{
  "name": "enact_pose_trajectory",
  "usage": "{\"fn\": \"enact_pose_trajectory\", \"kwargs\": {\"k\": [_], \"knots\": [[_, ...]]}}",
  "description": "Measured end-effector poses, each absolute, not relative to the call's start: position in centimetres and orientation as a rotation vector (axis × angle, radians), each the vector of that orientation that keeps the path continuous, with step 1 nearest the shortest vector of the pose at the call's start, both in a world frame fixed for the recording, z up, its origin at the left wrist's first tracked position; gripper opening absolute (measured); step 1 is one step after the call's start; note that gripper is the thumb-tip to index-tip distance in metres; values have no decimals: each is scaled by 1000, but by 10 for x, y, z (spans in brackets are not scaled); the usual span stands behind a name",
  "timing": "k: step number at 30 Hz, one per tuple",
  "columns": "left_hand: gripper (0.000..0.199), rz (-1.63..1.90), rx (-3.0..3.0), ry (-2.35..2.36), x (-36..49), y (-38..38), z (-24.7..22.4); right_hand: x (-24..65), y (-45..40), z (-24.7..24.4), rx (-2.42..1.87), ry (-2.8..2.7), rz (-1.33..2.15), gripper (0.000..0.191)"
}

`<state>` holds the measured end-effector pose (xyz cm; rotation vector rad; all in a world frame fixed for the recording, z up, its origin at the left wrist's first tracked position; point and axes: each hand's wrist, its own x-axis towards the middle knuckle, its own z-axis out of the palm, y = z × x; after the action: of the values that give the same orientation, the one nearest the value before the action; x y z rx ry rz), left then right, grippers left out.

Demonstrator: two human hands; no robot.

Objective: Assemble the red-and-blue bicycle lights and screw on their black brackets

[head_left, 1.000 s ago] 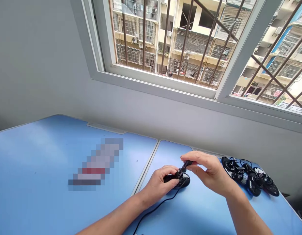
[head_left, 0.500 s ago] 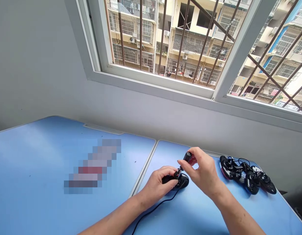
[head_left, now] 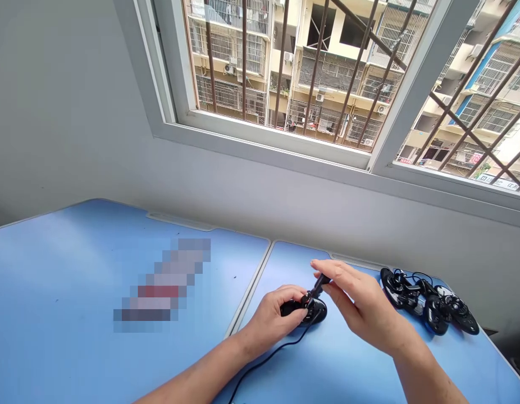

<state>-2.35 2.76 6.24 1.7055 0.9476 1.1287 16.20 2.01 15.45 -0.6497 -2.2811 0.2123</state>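
Note:
A glossy black, rounded device (head_left: 320,312) with a thin black cable (head_left: 281,349) lies on the blue table, its exact kind unclear. My left hand (head_left: 272,318) is closed on its left side, thumb and fingers pinching a small upright part near the middle. From the upper right, my right hand (head_left: 356,294) holds the black handle of what looks like a screwdriver (head_left: 321,283) between thumb and fingers. The tool slants down to that part. Its tip is too small and partly hidden to tell whether it touches.
A cluster of similar black devices with cables (head_left: 430,303) lies at the right of the table. A blurred, pixelated patch (head_left: 161,286) covers something on the left half. A seam (head_left: 251,286) divides the blue tabletop (head_left: 74,269). Behind stand a wall and a barred window.
My right hand has shifted its grip on the tool; the fingers are straighter and the handle leans further right. My left hand and the device stay nearly in place.

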Motion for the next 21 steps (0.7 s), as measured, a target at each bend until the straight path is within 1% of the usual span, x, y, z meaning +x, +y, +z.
{"fn": "enact_pose_trajectory", "kwargs": {"k": [2,6,10,12,16,19,21], "knots": [[9,1127,1722,951,-23,27,64,163,21,154,-646,-2240,242,38],[18,1092,1744,980,-23,25,65,162,22,152,-653,-2219,263,33],[8,1111,1740,957,-23,25,63,162,21,152,-654,-2242,252,32],[5,1128,1732,930,-24,26,62,161,20,152,-679,-2252,202,24],[12,1108,1719,915,-25,26,61,158,17,149,-739,-2223,25,9],[16,1077,1720,921,-25,26,63,154,14,147,-742,-2185,-115,4],[15,1072,1723,913,-26,26,64,153,13,147,-736,-2178,-123,6]]}}
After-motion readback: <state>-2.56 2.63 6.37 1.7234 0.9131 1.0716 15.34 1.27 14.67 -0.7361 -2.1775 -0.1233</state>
